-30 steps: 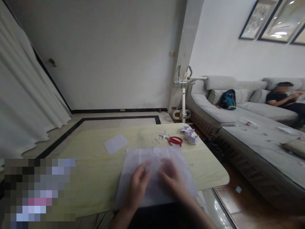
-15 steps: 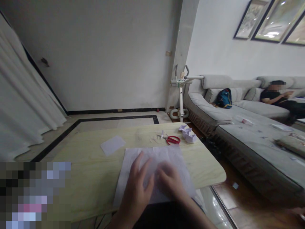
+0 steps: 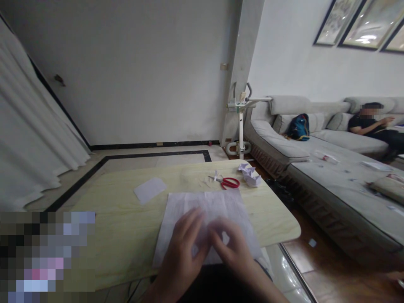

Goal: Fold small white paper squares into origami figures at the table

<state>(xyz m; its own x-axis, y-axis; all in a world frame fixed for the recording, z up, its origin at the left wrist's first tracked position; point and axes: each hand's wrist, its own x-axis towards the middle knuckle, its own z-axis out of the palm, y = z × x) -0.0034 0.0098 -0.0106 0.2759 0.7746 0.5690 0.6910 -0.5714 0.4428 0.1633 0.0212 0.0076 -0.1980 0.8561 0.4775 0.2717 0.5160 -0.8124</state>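
A pale sheet [image 3: 183, 202], cloth or paper, lies over the near edge of the table. Above it, my left hand [image 3: 187, 237] has its fingers drawn together and bent toward the middle. My right hand [image 3: 232, 242] is curled, thumb and forefinger closing toward the left fingertips. Motion smears the fingertips of both, and whatever they pinch is hidden; a bright pale patch shows inside the curl of the right hand. Beyond the sheet lie red-handled scissors [image 3: 230, 182] beside small paper scraps [image 3: 205, 181]. Folded white paper pieces [image 3: 251, 176] sit to their right.
A flat piece of white paper [image 3: 150, 190] lies on the left of the wooden table [image 3: 116, 235]. Right of the table stands a grey sofa [image 3: 341, 185] with a blue backpack [image 3: 299, 127] and a seated person [image 3: 368, 124]. White exercise equipment [image 3: 241, 126] stands behind.
My left fingers, spread apart before, have drawn together and bent toward my right hand. The right hand shows more of its curled thumb and forefinger. The view has shifted slightly.
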